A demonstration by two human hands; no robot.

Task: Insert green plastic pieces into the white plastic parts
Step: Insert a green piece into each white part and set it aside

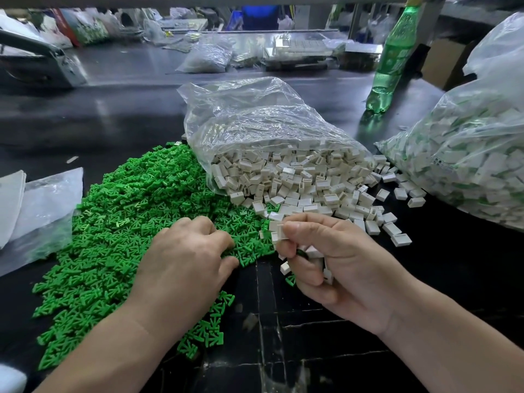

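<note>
A wide heap of small green plastic pieces (122, 217) covers the dark table on the left. White box-shaped plastic parts (297, 182) spill from an open clear bag (255, 120) in the middle. My left hand (184, 262) lies palm down on the green heap, fingers curled into the pieces; whether it holds one is hidden. My right hand (326, 259) grips several white parts in its palm and pinches one white part (279, 231) between thumb and forefinger. A bit of green shows between its fingers.
A large clear bag of white parts with green inserts (465, 165) sits at the right. A green drink bottle (394, 58) stands behind it. Flat plastic bags (42, 211) lie at the left edge. More bags and trays crowd the far side of the table.
</note>
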